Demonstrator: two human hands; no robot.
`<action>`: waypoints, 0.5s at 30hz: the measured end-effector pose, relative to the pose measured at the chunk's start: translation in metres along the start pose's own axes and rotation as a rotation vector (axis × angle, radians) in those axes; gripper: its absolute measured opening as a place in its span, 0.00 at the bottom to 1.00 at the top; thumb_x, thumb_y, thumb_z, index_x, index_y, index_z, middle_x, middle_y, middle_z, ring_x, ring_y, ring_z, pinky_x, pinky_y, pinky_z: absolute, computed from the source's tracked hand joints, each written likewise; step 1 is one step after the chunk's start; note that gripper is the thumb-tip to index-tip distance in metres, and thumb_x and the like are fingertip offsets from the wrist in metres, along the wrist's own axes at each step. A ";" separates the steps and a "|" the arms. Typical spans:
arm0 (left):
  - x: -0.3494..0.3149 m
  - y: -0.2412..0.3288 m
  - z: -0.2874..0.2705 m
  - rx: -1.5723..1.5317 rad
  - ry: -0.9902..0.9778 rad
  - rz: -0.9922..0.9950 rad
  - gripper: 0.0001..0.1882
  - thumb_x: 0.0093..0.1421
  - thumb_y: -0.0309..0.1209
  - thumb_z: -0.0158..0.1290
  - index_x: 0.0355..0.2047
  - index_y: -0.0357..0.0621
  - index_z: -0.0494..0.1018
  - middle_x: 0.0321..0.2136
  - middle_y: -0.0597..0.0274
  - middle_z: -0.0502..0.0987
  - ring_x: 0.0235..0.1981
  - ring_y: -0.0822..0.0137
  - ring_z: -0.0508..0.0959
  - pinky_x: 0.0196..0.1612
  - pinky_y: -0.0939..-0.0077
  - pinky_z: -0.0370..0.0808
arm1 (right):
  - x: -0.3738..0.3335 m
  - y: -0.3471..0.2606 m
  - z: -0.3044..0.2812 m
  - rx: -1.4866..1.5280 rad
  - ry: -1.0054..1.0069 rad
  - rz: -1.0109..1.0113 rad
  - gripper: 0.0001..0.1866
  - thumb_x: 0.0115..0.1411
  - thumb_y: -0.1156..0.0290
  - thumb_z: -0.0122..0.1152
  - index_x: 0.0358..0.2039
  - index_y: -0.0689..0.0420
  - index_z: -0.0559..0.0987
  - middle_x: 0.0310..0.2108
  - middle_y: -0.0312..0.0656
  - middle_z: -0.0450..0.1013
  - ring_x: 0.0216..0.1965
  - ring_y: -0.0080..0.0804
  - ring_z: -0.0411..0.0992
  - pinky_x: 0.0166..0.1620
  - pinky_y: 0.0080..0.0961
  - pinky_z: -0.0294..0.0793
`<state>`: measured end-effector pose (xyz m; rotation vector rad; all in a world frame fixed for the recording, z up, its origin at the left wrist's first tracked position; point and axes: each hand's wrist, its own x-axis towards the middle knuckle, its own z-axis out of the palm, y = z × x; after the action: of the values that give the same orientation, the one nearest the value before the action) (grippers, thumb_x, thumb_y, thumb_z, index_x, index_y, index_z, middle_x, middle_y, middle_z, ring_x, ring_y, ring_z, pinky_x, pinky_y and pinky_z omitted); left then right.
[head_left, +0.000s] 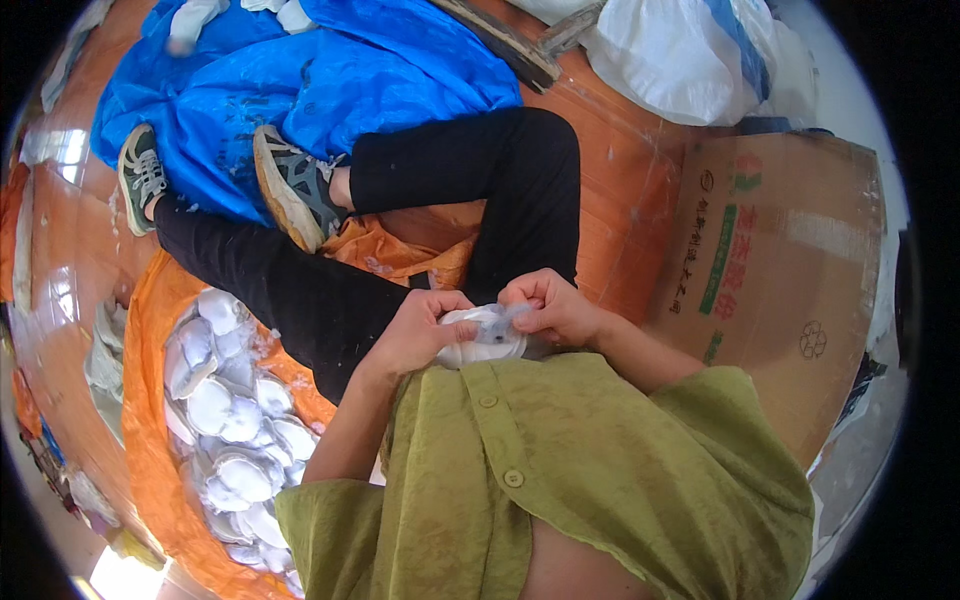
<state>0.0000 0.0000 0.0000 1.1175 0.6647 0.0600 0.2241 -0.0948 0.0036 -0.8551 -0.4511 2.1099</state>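
In my lap, close to the front of the green shirt, I hold a white rounded pad (482, 350). My left hand (420, 328) grips its left side, with the thumb lying across the top. The fingers of my right hand (552, 308) are closed in a pinch at its upper right edge. Wispy greyish fluff (497, 322) shows between the two hands, and I cannot tell whether it comes off the pad or lies on it. Part of the pad is hidden by my fingers and the shirt.
An orange sack (150, 400) at the left holds a heap of similar white pads (245, 475). A blue sheet (330, 70) spreads beneath my shoes. To the right stands a cardboard box (770, 270); behind it are a white sack (670, 60) and a wooden bar (510, 45).
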 end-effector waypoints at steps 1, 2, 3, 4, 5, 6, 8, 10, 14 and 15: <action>0.001 -0.005 0.003 -0.090 -0.002 -0.020 0.10 0.60 0.36 0.59 0.34 0.41 0.78 0.24 0.70 0.75 0.24 0.80 0.71 0.28 0.85 0.68 | -0.001 0.004 -0.003 0.071 0.003 -0.045 0.14 0.55 0.66 0.68 0.25 0.56 0.70 0.25 0.31 0.68 0.14 0.12 0.57 0.14 0.10 0.57; 0.002 -0.009 0.007 -0.181 -0.005 -0.040 0.10 0.60 0.35 0.59 0.32 0.41 0.77 0.24 0.72 0.75 0.23 0.81 0.70 0.27 0.86 0.66 | -0.001 0.010 -0.006 0.141 0.006 -0.090 0.13 0.57 0.66 0.66 0.26 0.55 0.69 0.26 0.31 0.69 0.14 0.10 0.57 0.15 0.08 0.56; 0.004 -0.013 0.013 -0.328 0.027 -0.076 0.10 0.60 0.35 0.58 0.32 0.40 0.77 0.24 0.72 0.75 0.22 0.82 0.70 0.27 0.87 0.66 | -0.001 0.017 -0.011 0.225 0.056 -0.103 0.13 0.58 0.67 0.65 0.26 0.55 0.69 0.25 0.31 0.69 0.14 0.10 0.57 0.15 0.08 0.55; 0.006 -0.016 0.021 -0.476 0.058 -0.112 0.10 0.61 0.34 0.57 0.32 0.39 0.77 0.24 0.72 0.75 0.22 0.82 0.70 0.26 0.87 0.66 | 0.000 0.026 -0.016 0.308 0.106 -0.116 0.12 0.58 0.67 0.65 0.26 0.54 0.69 0.25 0.32 0.69 0.14 0.10 0.57 0.15 0.07 0.54; 0.009 -0.017 0.027 -0.624 0.091 -0.148 0.10 0.61 0.34 0.57 0.31 0.39 0.76 0.24 0.72 0.76 0.22 0.83 0.70 0.26 0.88 0.66 | 0.000 0.032 -0.020 0.391 0.157 -0.129 0.12 0.59 0.67 0.64 0.26 0.54 0.69 0.24 0.32 0.69 0.14 0.10 0.57 0.15 0.07 0.54; 0.011 -0.014 0.032 -0.670 0.116 -0.132 0.10 0.63 0.33 0.55 0.32 0.38 0.76 0.24 0.71 0.76 0.22 0.83 0.70 0.26 0.88 0.67 | 0.000 0.033 -0.021 0.464 0.193 -0.123 0.11 0.58 0.69 0.65 0.27 0.56 0.70 0.30 0.34 0.69 0.17 0.10 0.60 0.15 0.04 0.56; 0.014 -0.012 0.030 -0.567 0.193 -0.184 0.11 0.63 0.34 0.54 0.33 0.37 0.77 0.25 0.70 0.77 0.22 0.82 0.71 0.26 0.87 0.67 | 0.004 0.032 -0.023 0.420 0.233 -0.137 0.11 0.58 0.69 0.64 0.27 0.56 0.70 0.30 0.34 0.69 0.18 0.10 0.61 0.15 0.04 0.56; 0.017 -0.011 0.027 -0.428 0.231 -0.191 0.12 0.65 0.35 0.52 0.34 0.36 0.77 0.26 0.68 0.77 0.22 0.81 0.72 0.26 0.86 0.68 | 0.008 0.027 -0.019 0.267 0.269 -0.162 0.10 0.59 0.69 0.63 0.28 0.55 0.70 0.27 0.31 0.69 0.19 0.10 0.62 0.15 0.05 0.55; 0.016 0.005 0.040 -0.568 0.237 -0.325 0.15 0.65 0.36 0.51 0.32 0.34 0.77 0.24 0.67 0.78 0.22 0.80 0.72 0.25 0.84 0.69 | -0.005 -0.008 -0.008 -0.362 0.299 -0.056 0.08 0.56 0.71 0.65 0.30 0.55 0.72 0.26 0.28 0.66 0.22 0.14 0.64 0.19 0.13 0.59; 0.018 0.001 0.040 -0.527 0.249 -0.316 0.16 0.65 0.37 0.51 0.31 0.34 0.77 0.24 0.67 0.78 0.21 0.80 0.72 0.25 0.84 0.69 | -0.004 -0.019 -0.003 -0.583 0.293 -0.162 0.08 0.55 0.71 0.65 0.32 0.54 0.73 0.25 0.28 0.65 0.24 0.16 0.65 0.22 0.15 0.62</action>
<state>0.0363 -0.0255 0.0031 0.4931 0.9744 0.0979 0.2382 -0.0862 0.0140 -1.3803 -0.9644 1.6809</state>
